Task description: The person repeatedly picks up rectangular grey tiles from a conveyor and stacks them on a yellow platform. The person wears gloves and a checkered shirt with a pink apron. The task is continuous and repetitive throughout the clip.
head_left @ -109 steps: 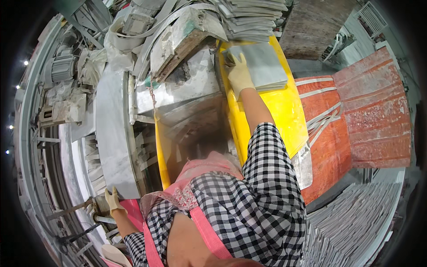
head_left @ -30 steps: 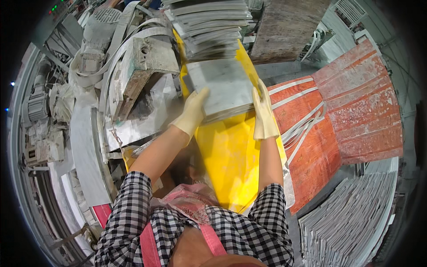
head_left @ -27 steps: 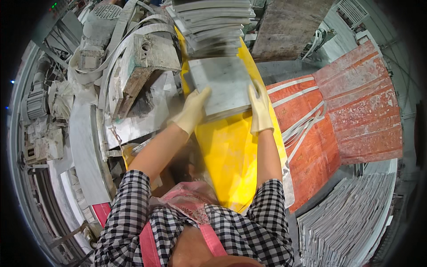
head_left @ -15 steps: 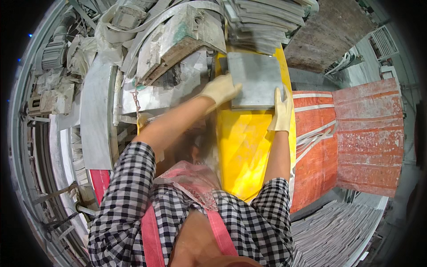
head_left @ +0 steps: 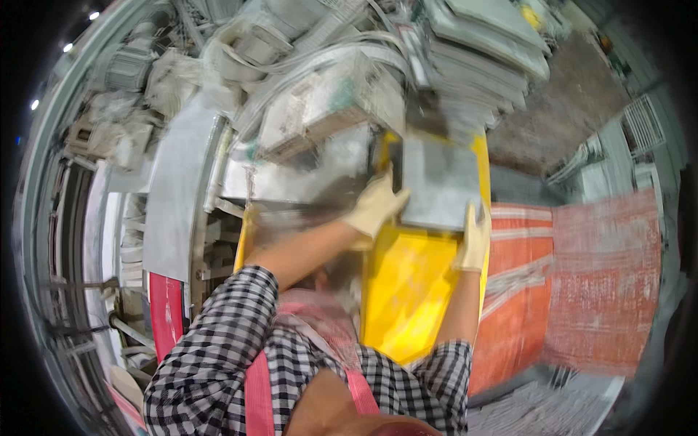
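A few seconds earlier only the right hand (head_left: 475, 238) had been on the short stack of grey tiles (head_left: 440, 182), while the left hand (head_left: 376, 207) was far off beside the near end of the long grey slab (head_left: 174, 203). Now both were at the stack, one on either side of it. To my eye that made it two-handed work, with the tiles bracketed left and right.

The left hand stood open at the left side, its thumb toward the near corner and its fingers pointing away from the person. The right hand was open too, thumb and fingers parted at the right near corner. Everything was smeared by motion, so I couldn't tell whether either one pressed on the tiles. The stack sat on the far part of the yellow counter (head_left: 407, 298), and the view had swung, so it showed lower than half a second before.

Just beyond rose a taller pile of sheets (head_left: 472, 69), which looked to me like the main obstacle on that side. A dusty metal block (head_left: 320, 116) crowded the space beyond the left forearm. To the right were orange boards (head_left: 603, 269) with white straps (head_left: 512, 283) over them, and a brown board (head_left: 563, 109) lay farther back.
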`<state>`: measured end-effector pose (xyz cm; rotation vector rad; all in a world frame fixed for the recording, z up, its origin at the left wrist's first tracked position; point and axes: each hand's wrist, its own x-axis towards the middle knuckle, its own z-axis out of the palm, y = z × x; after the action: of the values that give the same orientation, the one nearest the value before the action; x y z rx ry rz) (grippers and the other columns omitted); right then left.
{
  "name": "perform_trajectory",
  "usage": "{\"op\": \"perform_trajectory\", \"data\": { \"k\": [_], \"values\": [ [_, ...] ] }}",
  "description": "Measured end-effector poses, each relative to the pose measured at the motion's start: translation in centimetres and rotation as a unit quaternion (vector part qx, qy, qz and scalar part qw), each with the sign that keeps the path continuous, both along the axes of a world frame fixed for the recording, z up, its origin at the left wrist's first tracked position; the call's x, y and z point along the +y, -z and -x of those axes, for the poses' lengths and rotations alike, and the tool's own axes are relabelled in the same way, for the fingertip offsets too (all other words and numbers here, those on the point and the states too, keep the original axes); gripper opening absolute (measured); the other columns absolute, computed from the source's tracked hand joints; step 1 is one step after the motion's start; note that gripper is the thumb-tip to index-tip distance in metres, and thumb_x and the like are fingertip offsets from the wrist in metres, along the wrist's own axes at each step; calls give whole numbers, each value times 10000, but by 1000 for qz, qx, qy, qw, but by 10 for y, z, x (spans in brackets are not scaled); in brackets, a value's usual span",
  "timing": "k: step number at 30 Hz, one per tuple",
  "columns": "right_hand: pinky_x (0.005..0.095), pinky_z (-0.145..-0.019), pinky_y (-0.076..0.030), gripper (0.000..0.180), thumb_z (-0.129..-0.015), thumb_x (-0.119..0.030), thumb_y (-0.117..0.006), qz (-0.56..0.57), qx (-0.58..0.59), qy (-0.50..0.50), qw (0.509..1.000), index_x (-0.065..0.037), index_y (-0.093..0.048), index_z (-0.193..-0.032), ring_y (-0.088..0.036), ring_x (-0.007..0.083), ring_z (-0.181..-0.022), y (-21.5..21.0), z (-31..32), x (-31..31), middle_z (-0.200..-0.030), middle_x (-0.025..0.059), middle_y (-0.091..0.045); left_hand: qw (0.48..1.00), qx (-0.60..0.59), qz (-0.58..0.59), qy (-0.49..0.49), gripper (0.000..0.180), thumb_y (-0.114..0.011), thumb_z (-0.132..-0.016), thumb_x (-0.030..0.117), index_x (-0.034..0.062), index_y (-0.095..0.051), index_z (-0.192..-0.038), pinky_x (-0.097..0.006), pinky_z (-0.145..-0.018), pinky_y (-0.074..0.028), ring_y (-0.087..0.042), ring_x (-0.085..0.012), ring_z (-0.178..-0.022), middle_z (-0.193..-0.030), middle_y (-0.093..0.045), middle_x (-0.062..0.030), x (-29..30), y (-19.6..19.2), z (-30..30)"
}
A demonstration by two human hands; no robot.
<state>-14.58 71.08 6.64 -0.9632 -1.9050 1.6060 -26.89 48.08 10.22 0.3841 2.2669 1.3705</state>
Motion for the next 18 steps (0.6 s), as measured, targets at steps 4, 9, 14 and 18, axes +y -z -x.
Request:
{"op": "perform_trajectory", "data": {
  "k": [4,9,14,18],
  "values": [
    [378,-1134,-385,634,-1003,-276,-650,-50,-27,-97,994,17,-405,-1509,-446,274,-1384,-4,-1,20,-1536,160,-437,987,-159,-9,17,787,-589,-893,559,-47,-524,-1391,-460,-1041,-459,-606,-412,-1219,-1341,-598,-304,-6,-6,4],
    [353,-1087,-424,681,-1008,-327,-638,2,-48,-211,976,14,-373,-1535,-485,249,-1342,-9,27,65,-1485,180,-485,983,49,72,163,796,-706,-842,457,-31,-484,-1430,-364,-850,-502,-650,-310,-997,-1080,-644,-231,11,21,2],
    [388,-1110,-394,725,-991,-345,-644,-180,-108,-222,952,55,-365,-1527,-487,313,-1335,22,42,78,-1504,225,-469,781,403,335,340,999,-724,-696,208,-47,-268,-1547,-377,-646,-499,-639,-316,-756,-760,-549,-153,25,62,4],
    [353,-1077,-419,724,-984,-344,-666,-125,-67,-200,970,47,-383,-1525,-514,255,-1290,35,39,77,-1479,188,-496,898,320,138,269,964,-701,-802,306,47,-220,-1596,-428,-787,-482,-595,-363,-909,-956,-536,-222,20,66,7]
  ]
}}
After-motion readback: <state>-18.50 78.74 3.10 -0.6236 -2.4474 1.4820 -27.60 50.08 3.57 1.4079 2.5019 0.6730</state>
